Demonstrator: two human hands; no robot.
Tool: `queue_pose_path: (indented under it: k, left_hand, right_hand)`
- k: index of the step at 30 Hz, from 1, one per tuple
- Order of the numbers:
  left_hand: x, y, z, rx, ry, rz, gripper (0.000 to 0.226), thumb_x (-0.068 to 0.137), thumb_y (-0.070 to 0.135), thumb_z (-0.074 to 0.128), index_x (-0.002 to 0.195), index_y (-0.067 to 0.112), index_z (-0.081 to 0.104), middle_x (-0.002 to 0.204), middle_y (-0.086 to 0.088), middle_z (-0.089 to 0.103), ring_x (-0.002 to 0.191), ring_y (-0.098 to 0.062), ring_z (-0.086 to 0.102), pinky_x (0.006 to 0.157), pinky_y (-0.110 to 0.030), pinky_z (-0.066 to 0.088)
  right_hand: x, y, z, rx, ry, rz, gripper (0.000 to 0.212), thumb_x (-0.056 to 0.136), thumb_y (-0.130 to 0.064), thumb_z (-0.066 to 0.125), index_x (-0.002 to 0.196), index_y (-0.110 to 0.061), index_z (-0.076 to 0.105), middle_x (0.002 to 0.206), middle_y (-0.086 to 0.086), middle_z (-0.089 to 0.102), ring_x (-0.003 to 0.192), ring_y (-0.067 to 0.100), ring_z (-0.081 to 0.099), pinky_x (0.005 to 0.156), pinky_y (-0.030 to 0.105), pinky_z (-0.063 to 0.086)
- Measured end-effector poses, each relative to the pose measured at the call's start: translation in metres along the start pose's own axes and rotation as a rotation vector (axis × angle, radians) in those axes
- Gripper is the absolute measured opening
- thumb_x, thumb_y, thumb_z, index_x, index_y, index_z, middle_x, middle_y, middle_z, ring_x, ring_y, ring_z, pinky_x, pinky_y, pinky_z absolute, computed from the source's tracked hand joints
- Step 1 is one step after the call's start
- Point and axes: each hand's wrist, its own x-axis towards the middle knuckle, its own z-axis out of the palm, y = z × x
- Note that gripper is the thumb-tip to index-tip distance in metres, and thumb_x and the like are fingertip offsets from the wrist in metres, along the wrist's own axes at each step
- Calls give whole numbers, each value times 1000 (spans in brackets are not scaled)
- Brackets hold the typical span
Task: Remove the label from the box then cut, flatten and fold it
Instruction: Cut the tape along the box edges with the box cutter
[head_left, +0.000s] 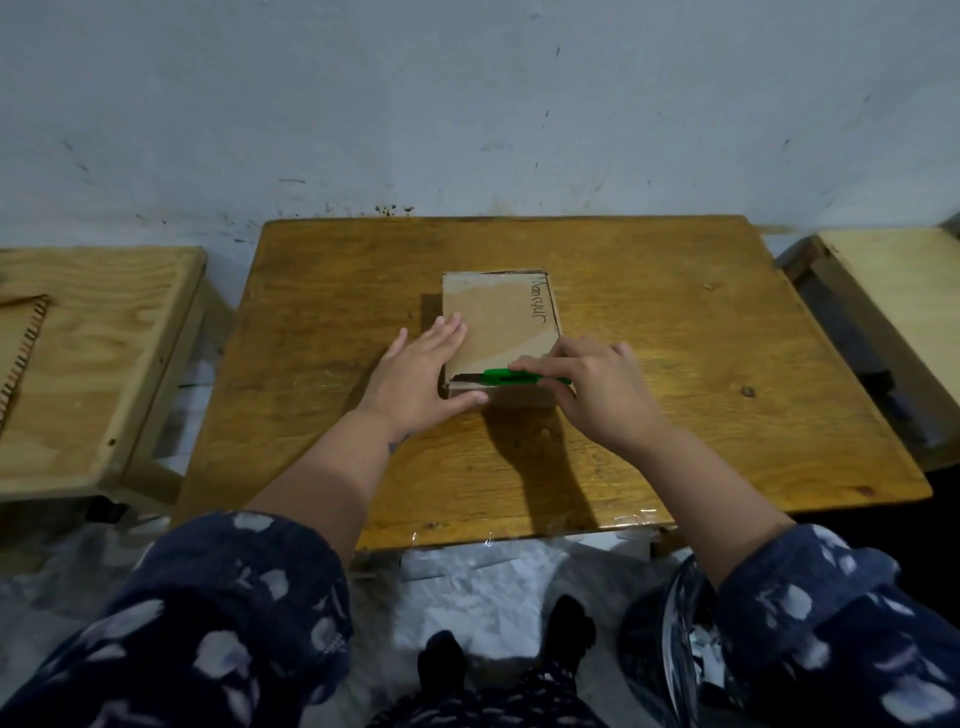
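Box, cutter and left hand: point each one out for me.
Box (498, 317): head view, on its bare top face.
Cutter (497, 375): head view, on its green body.
Left hand (415, 379): head view, on the back of the hand.

I see a flat brown cardboard box (498, 317), matt and slightly fibrous, with dark handwriting along one edge of its top. A bright green plastic utility knife (511, 378) lies against its near edge, its handle smooth with a faint sheen. Under them is a honey-coloured varnished wooden table (675, 364); its grain is clear, the finish semi-glossy and scuffed. From my view the pale bare-wood stool (104, 364) at the left looks matt and unvarnished. The grey painted wall (467, 104) is matt and marked. The dark blue patterned cloth sleeves (234, 597) look soft.
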Motion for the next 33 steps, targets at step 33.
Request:
queue_pose_path:
  k: [33]
  left_hand:
    - [13, 25, 2, 219, -65, 138, 89, 87, 67, 40, 153, 22, 2, 162, 2, -1, 147, -14, -3, 120, -48, 2]
  right_hand:
    - [-16, 13, -8, -205, 116, -27, 35, 89, -20, 56, 120, -35, 61, 91, 1, 55, 86, 23, 50, 72, 39, 33]
